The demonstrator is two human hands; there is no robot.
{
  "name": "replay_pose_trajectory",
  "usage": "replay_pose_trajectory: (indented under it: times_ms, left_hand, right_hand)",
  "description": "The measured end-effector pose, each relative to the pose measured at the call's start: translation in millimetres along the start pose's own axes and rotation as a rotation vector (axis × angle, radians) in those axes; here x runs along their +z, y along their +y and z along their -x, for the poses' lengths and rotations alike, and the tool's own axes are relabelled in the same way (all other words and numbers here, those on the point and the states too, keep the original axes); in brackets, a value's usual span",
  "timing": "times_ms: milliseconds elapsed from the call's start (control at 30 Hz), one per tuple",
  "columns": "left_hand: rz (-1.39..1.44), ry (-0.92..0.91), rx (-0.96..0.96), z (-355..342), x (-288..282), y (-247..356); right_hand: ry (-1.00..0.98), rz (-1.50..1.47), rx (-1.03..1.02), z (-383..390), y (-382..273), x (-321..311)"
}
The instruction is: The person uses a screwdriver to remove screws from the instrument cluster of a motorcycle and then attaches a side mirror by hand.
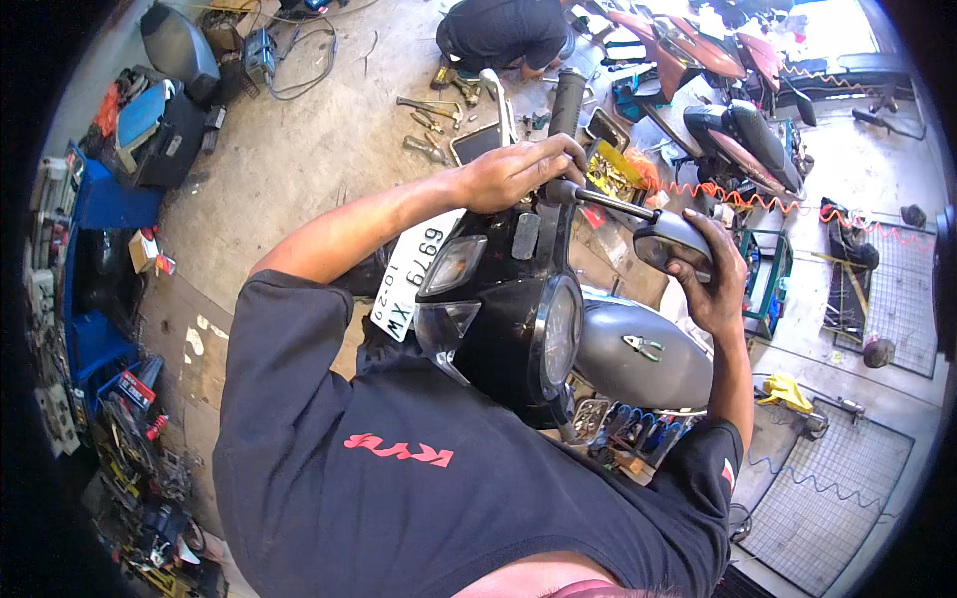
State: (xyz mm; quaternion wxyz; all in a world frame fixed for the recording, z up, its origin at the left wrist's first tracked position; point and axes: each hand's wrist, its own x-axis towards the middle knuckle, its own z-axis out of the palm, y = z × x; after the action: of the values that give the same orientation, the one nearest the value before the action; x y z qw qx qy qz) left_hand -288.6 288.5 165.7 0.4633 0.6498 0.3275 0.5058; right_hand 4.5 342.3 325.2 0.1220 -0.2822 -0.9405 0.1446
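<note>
A black scooter (508, 339) with a round gauge (561, 329) stands right in front of me. My right hand (716, 274) wraps round the head of a rear-view mirror (666, 242), thumb below and fingers over its far edge. From the mirror a dark stem (613, 204) runs to the handlebar. At the stem's base my left hand (520, 171) is closed, fingers curled over the mount, with the handlebar grip (568, 100) just beyond. Its fingertips partly hide the joint. Small green-handled pliers (643, 347) lie on the grey seat (638, 349).
Hammers and hand tools (431, 120) lie on the floor ahead, near a crouching person (503, 35). Another motorbike (743, 140) stands far right, with an orange coiled hose (738, 199) stretched near it. Blue shelving (110, 199) and parts line the left. Floor grates (837, 488) lie at right.
</note>
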Motion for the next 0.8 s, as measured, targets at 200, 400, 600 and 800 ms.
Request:
replay_pose_trajectory:
  times_ms: [200, 400, 600, 800]
  left_hand:
    - [-0.014, 0.087, 0.055, 1.1, 1.0, -3.0]
    - [0.019, 0.099, 0.068, 2.2, 0.8, -2.0]
    - [0.035, 0.089, 0.091, 3.0, 1.2, -3.3]
    - [0.036, 0.092, 0.116, 1.8, 2.3, -9.0]
  right_hand:
    - [-0.027, 0.076, -0.201, -7.9, 6.7, 1.4]
    - [-0.082, 0.173, -0.325, -20.8, -0.6, -5.6]
    - [-0.097, 0.243, -0.309, -24.9, -10.8, -6.3]
    - [-0.151, 0.238, -0.258, -31.5, -26.4, -10.5]
